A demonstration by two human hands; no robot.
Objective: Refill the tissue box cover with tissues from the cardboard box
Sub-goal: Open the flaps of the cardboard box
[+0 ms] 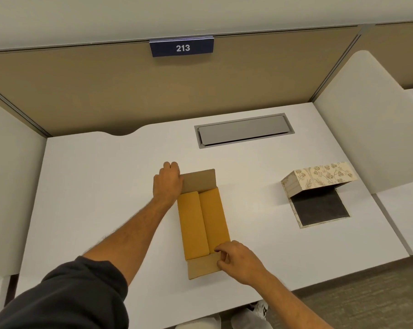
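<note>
An open cardboard box (200, 267) lies flat in the middle of the white desk (94, 186), flaps folded out at its far and near ends. Two yellow-orange tissue packs (203, 224) lie side by side inside it. My left hand (168, 184) grips the box's far left corner by the far flap. My right hand (238, 261) pinches the near right corner where the near flap meets the packs. To the right stands the floral tissue box cover (319, 179), tipped on its side, with its dark base flap (319, 208) hinged open on the desk.
A grey cable hatch (243, 130) is set into the desk behind the box. Tan partition walls enclose the desk at the back and sides, with a sign reading 213 (182, 47). A white side panel (366, 129) rises to the right. Shoes (260, 309) show below the desk's front edge.
</note>
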